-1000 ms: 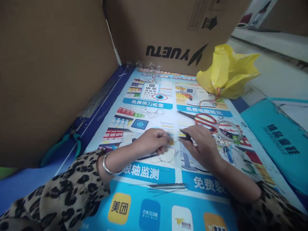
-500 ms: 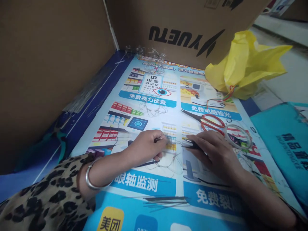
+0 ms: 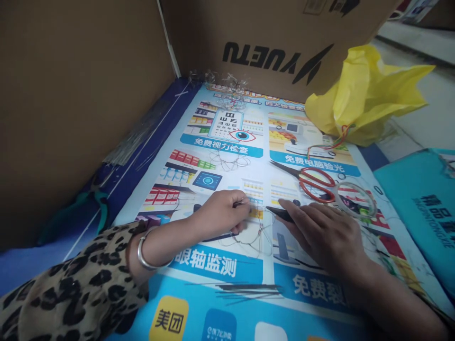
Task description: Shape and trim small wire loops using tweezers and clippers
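Wire loops (image 3: 260,232) near red-handled scissors (image 3: 301,175)

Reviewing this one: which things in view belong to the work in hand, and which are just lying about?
Likely in the work:
looped wire, at the left hand
black-tipped hand tool, held in the right hand
dark straight wires, perhaps, lying close by

Apparently just lying about:
red-handled scissors
teal-handled pliers
yellow crumpled wrapping
turquoise printed package

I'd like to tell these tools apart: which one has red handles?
The scissors, lying on the printed sheet just beyond the right hand. The pliers at left have teal handles; the held tool shows only black.
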A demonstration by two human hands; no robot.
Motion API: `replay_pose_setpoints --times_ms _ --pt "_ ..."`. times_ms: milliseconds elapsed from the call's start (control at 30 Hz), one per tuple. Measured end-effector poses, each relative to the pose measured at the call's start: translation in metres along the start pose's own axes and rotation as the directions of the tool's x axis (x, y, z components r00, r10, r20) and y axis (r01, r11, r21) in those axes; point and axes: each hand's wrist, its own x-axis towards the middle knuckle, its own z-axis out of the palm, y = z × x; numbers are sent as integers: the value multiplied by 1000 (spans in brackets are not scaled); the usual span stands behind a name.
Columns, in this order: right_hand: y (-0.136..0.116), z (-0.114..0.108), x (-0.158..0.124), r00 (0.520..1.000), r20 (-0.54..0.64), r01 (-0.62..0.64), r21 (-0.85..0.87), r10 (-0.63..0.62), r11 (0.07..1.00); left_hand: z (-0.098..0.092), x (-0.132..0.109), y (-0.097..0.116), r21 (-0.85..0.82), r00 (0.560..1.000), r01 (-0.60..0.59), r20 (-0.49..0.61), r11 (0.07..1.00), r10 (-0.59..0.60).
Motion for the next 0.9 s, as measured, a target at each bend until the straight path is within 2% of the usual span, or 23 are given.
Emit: replay_pose_setpoints --times_ms 300,367,467,533,600,667,733,900 --pt "-13 -12 1 999 41 -18 49 16 999 0 2 -9 36 998 -68 15 997 68" --pt "-15 -13 2 997 38 -63 97 60 993 0 2 -9 51 997 -71 17 996 70" --pt "-14 -15 5 978 49 -207 298 202 932 -1 2 -8 67 996 -88 7 994 88" --pt "-10 -15 7 940 78 -331 453 333 828 -1 2 -7 52 997 -82 2 995 82" --pt "-6 -14 8 877 151 -456 563 457 689 -1 2 -7 19 998 -60 0 998 60" --pt "-2 -12 8 801 259 -566 621 540 542 0 2 -6 -12 999 -46 -5 999 46" --pt "0 -7 8 741 323 -630 637 589 444 0 2 -6 -30 999 -43 -13 999 42" --pt "-7 11 5 676 285 -683 588 680 433 -2 0 -5 -32 999 -21 -31 999 20"
